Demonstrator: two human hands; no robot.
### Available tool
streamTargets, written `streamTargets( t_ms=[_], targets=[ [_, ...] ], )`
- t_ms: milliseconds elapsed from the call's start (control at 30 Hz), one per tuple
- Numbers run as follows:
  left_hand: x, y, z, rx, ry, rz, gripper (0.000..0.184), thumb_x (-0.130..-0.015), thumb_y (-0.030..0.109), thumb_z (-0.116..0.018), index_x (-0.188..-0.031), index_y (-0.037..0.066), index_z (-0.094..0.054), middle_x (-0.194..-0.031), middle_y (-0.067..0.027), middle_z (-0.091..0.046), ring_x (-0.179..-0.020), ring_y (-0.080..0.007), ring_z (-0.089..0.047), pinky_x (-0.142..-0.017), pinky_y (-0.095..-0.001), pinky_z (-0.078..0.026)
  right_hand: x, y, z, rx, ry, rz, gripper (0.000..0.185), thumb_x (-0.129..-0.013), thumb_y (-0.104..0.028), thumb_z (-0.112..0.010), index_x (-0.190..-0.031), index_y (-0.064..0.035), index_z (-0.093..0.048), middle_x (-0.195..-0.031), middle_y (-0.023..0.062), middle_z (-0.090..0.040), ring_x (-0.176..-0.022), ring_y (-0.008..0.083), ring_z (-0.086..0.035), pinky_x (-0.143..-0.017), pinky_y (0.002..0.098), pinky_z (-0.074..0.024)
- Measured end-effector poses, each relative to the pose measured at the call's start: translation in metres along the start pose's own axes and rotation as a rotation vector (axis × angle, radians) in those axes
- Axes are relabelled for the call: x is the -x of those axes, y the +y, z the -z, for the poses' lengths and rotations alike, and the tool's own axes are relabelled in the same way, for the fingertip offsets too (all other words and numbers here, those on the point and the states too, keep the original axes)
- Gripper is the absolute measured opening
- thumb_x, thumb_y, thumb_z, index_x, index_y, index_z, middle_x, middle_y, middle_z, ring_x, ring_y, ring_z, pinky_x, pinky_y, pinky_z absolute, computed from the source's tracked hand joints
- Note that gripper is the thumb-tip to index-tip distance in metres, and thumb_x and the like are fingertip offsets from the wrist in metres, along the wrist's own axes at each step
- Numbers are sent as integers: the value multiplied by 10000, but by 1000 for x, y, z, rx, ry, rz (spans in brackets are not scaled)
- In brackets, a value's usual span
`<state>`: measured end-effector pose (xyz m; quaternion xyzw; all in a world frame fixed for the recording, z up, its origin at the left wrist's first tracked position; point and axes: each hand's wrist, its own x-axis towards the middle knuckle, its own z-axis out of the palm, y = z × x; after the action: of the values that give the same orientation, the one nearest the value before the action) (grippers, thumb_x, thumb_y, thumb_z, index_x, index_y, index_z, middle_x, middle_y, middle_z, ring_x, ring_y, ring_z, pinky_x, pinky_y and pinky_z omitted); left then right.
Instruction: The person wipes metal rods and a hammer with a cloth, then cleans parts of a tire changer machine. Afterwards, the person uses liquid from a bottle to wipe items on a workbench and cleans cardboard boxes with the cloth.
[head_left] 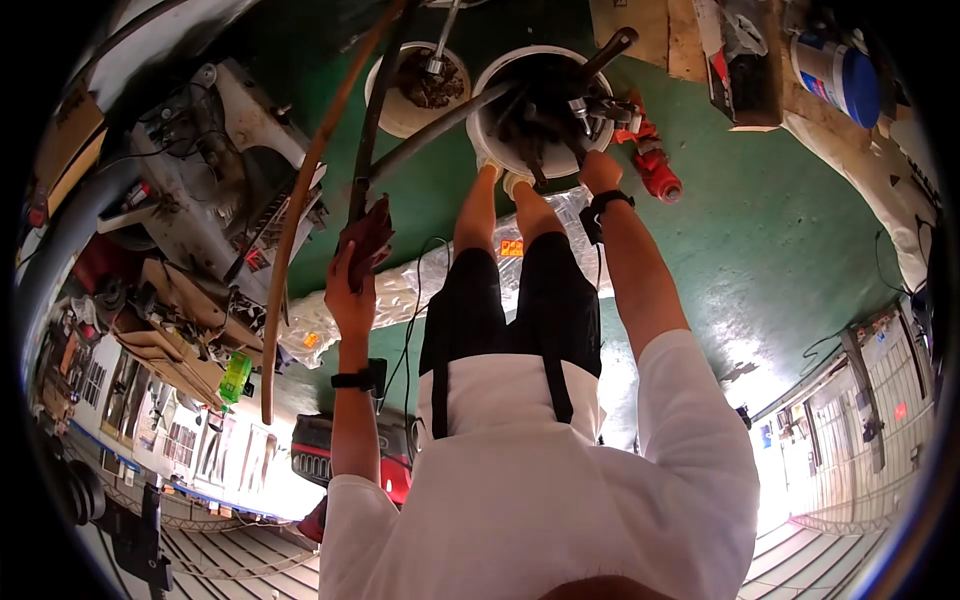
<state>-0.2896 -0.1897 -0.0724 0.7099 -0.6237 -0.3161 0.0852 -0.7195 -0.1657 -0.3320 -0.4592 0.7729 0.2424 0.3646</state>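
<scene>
My left hand (350,295) is closed around a dark reddish-brown piece (368,240), perhaps a cloth or pad, at the lower end of a dark bar (372,130). My right hand (600,172) is closed at the near right rim of a white bucket (478,125); a dark handle-like piece meets its fingers, but its grip is partly hidden. Inside the bucket are dark, hard-to-read parts. A tool with a brown handle (608,50) leans out at the top right, and a grey pipe (440,130) slants toward the left rim. A red tool (655,170) lies right of the bucket.
A second bucket (378,105) holds brown debris. Metal machinery (215,160) fills the left side, with a long curved brown rod (300,200) nearby. A blue-lidded tub (855,85) stands at upper right. Clear plastic wrap (400,290) crosses the green floor (740,240).
</scene>
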Motion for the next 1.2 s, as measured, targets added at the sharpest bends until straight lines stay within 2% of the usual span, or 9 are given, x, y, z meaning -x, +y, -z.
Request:
streamTargets(
  t_ms=[67, 133, 233, 467, 733, 900, 1000, 1067, 1200],
  targets=[
    [-1, 3, -1, 0, 9, 22, 530, -759, 33, -598, -1275, 154, -578, -1149, -174, -594, -982, -362, -621, -829, -396, -520, -6, -5, 7, -10, -20, 0, 217, -697, -128, -663, -900, -57, -695, -920, 178, -693, -884, 359, -679, -721, 466, -554],
    [1, 3, -1, -1, 11, 52, 522, -755, 24, -589, -1263, 144, -584, -1137, -170, -599, -973, -357, -625, -823, -396, -523, -11, -7, 13, 83, -147, 27, 220, -787, -175, -587, -948, -84, -707, -971, 163, -694, -925, 341, -676, -747, 451, -557],
    [-2, 0, -2, -61, 15, 14, 509, -750, 23, -589, -1247, 137, -592, -1133, -169, -598, -973, -357, -623, -817, -405, -523, -35, -2, 17, 87, -215, 59, 245, -781, -172, -595, -980, -89, -713, -1022, 169, -687, -962, 333, -671, -769, 449, -556],
    [-2, 4, -1, -88, 7, 44, 493, -751, 25, -590, -1234, 127, -596, -1122, -165, -602, -969, -365, -620, -812, -419, -520, -38, -14, 13, 67, -162, 68, 245, -726, -143, -617, -931, -41, -704, -962, 195, -691, -927, 349, -678, -758, 455, -558],
    [-8, -1, -7, 85, 64, 132, 469, -773, 26, -582, -1234, 107, -598, -1093, -171, -620, -974, -361, -621, -827, -391, -507, -51, -26, -2, 161, -96, 110, 223, -788, -195, -596, -945, -91, -717, -972, 152, -701, -941, 320, -682, -743, 438, -564],
    [-3, -5, -6, -133, 73, 124, 419, -788, 22, -555, -1199, 69, -617, -1053, -177, -570, -963, -367, -575, -855, -420, -467, -57, -28, -3, 226, -148, 108, 216, -791, -199, -592, -934, -101, -722, -986, 127, -705, -921, 311, -687, -717, 437, -567],
    [-2, -6, -10, -197, 177, 40, 403, -790, 37, -557, -1187, 66, -618, -1030, -176, -540, -966, -371, -549, -866, -427, -454, -65, -28, -7, 162, -110, 52, 227, -783, -199, -598, -946, -104, -725, -1008, 119, -705, -946, 306, -683, -713, 440, -568],
    [-7, 11, -11, -216, 189, -16, 366, -792, 49, -576, -1155, 47, -620, -1020, -179, -544, -940, -382, -559, -843, -428, -466, -68, -29, -14, 174, -242, 33, 280, -824, -229, -600, -1049, -109, -717, -1103, 123, -684, -993, 309, -670, -704, 498, -553],
    [-13, 32, -8, -133, 179, -136, 261, -872, 135, -522, -1054, -32, -608, -970, -197, -581, -873, -391, -583, -817, -442, -478, -61, -37, -4, 247, -251, -20, 288, -806, -232, -614, -1043, -105, -718, -1079, 99, -696, -924, 290, -690, -594, 499, -553]
  ],
)
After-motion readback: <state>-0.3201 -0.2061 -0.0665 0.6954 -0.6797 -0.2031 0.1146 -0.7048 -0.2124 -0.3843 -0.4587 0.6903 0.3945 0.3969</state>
